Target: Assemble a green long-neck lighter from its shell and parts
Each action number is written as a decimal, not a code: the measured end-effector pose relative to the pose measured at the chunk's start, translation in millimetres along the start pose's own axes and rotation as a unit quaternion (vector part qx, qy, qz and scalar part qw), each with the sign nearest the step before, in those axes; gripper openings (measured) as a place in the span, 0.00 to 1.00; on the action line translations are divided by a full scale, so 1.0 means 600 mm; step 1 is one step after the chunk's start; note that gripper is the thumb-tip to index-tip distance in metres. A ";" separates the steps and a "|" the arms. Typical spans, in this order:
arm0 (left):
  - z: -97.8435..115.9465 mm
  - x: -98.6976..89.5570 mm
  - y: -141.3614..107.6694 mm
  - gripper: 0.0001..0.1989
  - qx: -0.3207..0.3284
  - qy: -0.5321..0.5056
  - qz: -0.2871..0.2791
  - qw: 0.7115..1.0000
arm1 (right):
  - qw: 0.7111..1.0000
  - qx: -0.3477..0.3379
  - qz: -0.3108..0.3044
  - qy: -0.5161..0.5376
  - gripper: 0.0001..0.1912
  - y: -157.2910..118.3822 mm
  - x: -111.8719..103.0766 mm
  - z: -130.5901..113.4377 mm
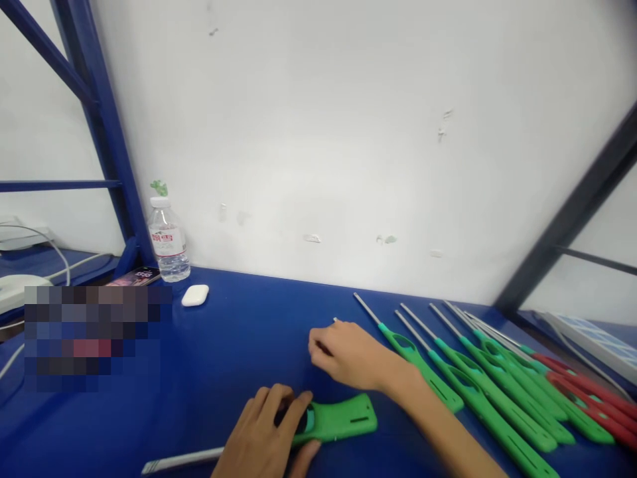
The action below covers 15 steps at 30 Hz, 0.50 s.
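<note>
My left hand [266, 428] is closed round a green long-nosed lighter [346, 418] at the front of the blue table. The lighter's silver tube [184, 458] points left and its green handle end points right. Fingers cover much of the trigger opening. Above and to the right, my right hand [343, 352] hovers over or rests on the table with its fingers curled. A tiny pale bit shows at its knuckles; what the fingers hold, if anything, is hidden. Just right of that hand lies another green lighter [432, 378], partly behind my forearm.
Several more green lighters [497, 398] lie in a row at the right, beside red-handled ones [592, 405]. Back left stand a water bottle [169, 242], a white rounded case [195, 295] and a phone [142, 275]. Blue metal posts [107, 133] flank the white wall.
</note>
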<state>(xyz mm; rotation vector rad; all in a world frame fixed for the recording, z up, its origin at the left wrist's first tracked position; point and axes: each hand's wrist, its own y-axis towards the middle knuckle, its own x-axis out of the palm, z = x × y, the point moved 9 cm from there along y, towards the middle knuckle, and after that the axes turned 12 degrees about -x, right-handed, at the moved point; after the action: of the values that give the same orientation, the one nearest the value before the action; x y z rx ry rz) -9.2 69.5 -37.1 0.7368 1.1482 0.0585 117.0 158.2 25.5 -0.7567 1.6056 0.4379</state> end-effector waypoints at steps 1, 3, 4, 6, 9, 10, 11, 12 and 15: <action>-0.002 -0.001 0.000 0.20 -0.003 0.004 0.004 1.000 | 1.000 0.001 -0.001 0.022 0.18 -0.014 -0.001 0.010; -0.010 -0.003 0.000 0.19 -0.019 0.016 0.011 1.000 | 0.998 0.005 -0.011 0.067 0.18 -0.038 0.002 0.029; -0.015 -0.004 -0.001 0.19 -0.031 0.023 0.015 0.999 | 0.996 0.008 -0.019 0.090 0.17 -0.047 0.005 0.038; -0.023 -0.005 -0.002 0.21 -0.051 0.041 0.018 0.998 | 0.990 0.014 -0.037 0.136 0.17 -0.060 0.012 0.052; -0.031 -0.004 -0.003 0.22 -0.071 0.067 0.017 0.995 | 0.977 0.028 -0.067 0.198 0.17 -0.069 0.025 0.067; -0.033 -0.002 -0.003 0.22 -0.076 0.074 0.016 0.994 | 0.973 0.034 -0.078 0.216 0.17 -0.070 0.029 0.070; -0.034 0.000 -0.003 0.23 -0.079 0.080 0.015 0.994 | 0.968 0.039 -0.088 0.231 0.18 -0.070 0.033 0.071; -0.035 0.002 -0.003 0.23 -0.081 0.085 0.014 0.993 | 0.964 0.045 -0.097 0.244 0.18 -0.071 0.037 0.072; -0.036 0.007 -0.004 0.23 -0.077 0.094 0.011 0.993 | 0.956 0.059 -0.109 0.268 0.18 -0.070 0.045 0.073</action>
<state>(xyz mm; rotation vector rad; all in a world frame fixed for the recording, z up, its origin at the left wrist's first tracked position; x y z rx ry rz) -26.5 80.3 -46.1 0.6152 1.2996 0.2366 176.3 151.4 -3.1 -1.0039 1.9986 -0.0347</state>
